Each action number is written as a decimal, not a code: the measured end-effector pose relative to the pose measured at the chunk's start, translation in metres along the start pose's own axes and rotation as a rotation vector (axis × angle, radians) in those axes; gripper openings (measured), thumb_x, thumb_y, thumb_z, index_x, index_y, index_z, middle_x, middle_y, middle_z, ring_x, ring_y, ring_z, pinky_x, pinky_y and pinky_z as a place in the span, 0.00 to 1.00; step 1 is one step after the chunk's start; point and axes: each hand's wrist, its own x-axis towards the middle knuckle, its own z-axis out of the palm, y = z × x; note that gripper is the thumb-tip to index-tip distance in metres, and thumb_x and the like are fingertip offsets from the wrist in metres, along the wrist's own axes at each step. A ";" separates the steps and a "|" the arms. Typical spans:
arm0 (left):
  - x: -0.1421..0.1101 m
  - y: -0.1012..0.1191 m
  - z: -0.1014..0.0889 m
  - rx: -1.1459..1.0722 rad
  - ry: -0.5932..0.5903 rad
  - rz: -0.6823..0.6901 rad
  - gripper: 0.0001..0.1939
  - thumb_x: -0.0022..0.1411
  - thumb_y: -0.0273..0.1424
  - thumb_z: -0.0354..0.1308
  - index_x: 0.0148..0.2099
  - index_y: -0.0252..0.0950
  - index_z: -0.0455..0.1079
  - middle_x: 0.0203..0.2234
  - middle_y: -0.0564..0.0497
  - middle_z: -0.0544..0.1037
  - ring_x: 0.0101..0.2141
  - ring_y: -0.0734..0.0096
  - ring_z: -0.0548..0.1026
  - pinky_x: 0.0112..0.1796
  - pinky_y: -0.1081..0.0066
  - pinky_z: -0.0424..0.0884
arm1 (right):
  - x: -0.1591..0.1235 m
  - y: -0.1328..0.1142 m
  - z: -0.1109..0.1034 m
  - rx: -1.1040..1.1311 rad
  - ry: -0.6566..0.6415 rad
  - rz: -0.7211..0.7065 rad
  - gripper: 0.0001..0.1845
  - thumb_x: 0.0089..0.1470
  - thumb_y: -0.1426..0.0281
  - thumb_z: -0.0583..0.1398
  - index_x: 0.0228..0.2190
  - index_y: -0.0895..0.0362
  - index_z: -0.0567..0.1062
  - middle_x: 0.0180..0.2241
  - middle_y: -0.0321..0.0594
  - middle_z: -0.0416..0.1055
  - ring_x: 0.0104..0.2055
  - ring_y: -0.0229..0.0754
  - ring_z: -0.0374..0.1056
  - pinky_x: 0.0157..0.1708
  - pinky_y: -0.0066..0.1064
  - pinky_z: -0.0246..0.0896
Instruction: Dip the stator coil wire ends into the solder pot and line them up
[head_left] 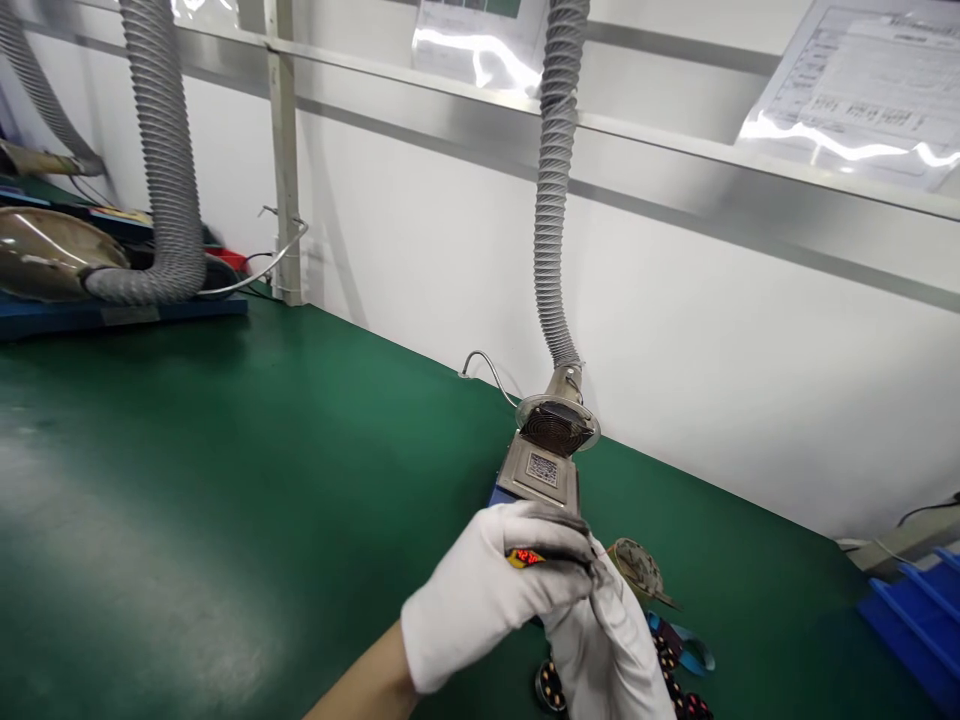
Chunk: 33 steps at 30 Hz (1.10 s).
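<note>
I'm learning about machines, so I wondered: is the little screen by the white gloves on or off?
On. The little screen shows glowing red digits, seen just beyond the left hand.

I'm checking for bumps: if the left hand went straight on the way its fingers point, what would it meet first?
Most likely the right hand: the left hand points straight at it, and the two look close or touching, though their overlap hides the exact depth.
</note>
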 end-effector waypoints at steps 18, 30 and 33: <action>0.004 -0.010 0.002 0.425 -0.099 0.481 0.16 0.47 0.29 0.69 0.40 0.36 0.74 0.36 0.46 0.77 0.36 0.63 0.75 0.39 0.68 0.71 | -0.009 -0.014 -0.007 -0.152 -0.002 -0.088 0.16 0.58 0.60 0.55 0.46 0.55 0.69 0.47 0.44 0.67 0.45 0.44 0.66 0.43 0.42 0.65; 0.004 -0.006 0.004 0.099 0.004 0.197 0.11 0.51 0.37 0.66 0.28 0.34 0.76 0.27 0.46 0.78 0.32 0.63 0.75 0.36 0.66 0.71 | 0.003 -0.005 -0.020 -0.172 -0.065 -0.051 0.15 0.57 0.61 0.57 0.45 0.54 0.70 0.47 0.43 0.67 0.45 0.44 0.66 0.43 0.40 0.64; 0.003 -0.011 0.001 -0.197 0.159 -0.034 0.11 0.50 0.37 0.67 0.26 0.34 0.75 0.25 0.50 0.77 0.29 0.69 0.74 0.33 0.72 0.71 | 0.002 -0.005 -0.015 -0.154 -0.100 0.004 0.19 0.56 0.55 0.55 0.43 0.55 0.72 0.42 0.44 0.71 0.42 0.45 0.69 0.41 0.43 0.65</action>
